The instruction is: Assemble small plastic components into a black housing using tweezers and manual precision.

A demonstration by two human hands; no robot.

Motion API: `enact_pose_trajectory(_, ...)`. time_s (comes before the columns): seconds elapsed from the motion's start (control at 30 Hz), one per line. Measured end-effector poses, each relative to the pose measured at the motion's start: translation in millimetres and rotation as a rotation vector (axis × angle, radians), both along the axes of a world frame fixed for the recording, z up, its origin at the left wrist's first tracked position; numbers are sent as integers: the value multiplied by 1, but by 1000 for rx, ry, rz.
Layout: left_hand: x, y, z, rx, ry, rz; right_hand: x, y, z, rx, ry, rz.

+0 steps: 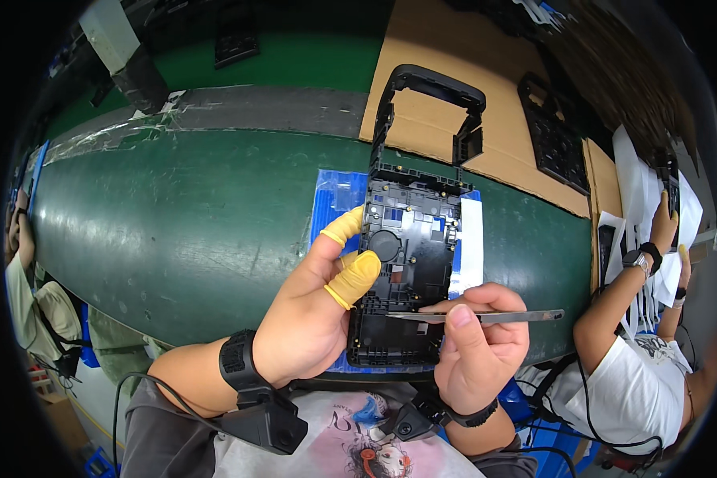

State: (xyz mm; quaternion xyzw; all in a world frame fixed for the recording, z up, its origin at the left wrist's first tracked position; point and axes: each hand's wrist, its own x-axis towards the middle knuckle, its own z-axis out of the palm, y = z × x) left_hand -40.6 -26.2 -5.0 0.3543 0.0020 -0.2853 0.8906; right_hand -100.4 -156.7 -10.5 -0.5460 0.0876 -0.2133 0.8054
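A long black plastic housing (418, 279) stretches away from me over the table, with an open loop-shaped frame at its far end. My left hand (299, 315) is closed on its left side; yellow finger cots cover the thumb and a finger. The thumb presses beside a round black disc inside. Pinched in my right hand (482, 354) are metal tweezers (506, 317), lying crosswise with the tips over the housing's near part. Whether the tips touch anything is too small to tell. Beneath lies a blue corrugated sheet (331, 211), with a white strip (472, 247) on the right.
The green tabletop (199, 231) spreads left. Cardboard (438, 40) covers the far right, where another black housing (562, 143) lies. A co-worker (641, 390) sits at the right, holding a dark part. Someone's arm (21, 239) shows at the left edge. A post (127, 72) stands far left.
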Motion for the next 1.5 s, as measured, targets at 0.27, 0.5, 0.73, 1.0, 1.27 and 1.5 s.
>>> enact_pose_trajectory(0.27,2,0,0,13,-9,22,4,1,3,10,-2,2)
enact_pose_trajectory(0.5,1,2,3,-39,33,11,3,1,2,13,17,7)
enact_pose_trajectory(0.73,2,4,1,124,-103,-6,4,1,2,1,16,-7)
enact_pose_trajectory(1.0,6,15,13,54,-236,195,-18,-26,-10,-125,111,-165)
enact_pose_trajectory(1.27,11,10,9,120,-91,258,-24,-28,-28,-130,188,-110)
enact_pose_trajectory(1.5,13,3,10,205,-125,312,-23,-27,-25,-148,230,-71)
